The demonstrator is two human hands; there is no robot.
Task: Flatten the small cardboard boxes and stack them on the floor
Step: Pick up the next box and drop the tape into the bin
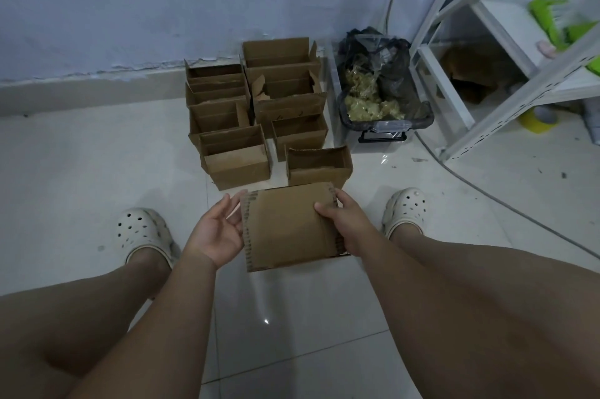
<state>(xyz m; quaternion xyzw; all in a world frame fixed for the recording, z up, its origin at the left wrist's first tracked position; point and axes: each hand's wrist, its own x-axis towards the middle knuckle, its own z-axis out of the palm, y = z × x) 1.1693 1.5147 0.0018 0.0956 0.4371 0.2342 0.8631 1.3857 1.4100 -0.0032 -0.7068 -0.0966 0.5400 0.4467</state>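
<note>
- While your right hand (344,223) pinches the flattened corrugated box (285,229) over the glossy tiled floor (276,301), your left hand (216,229) lies spread at its ragged left edge.
- Open-topped brown boxes (256,113) stand just beyond.

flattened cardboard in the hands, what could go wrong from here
1. Only the right grip pinches the flat brown corrugated cardboard piece; the left grip is open at its left edge, so it may slip or spring open.
2. The nearest open brown cardboard box stands just past its far edge and could get knocked.
</note>
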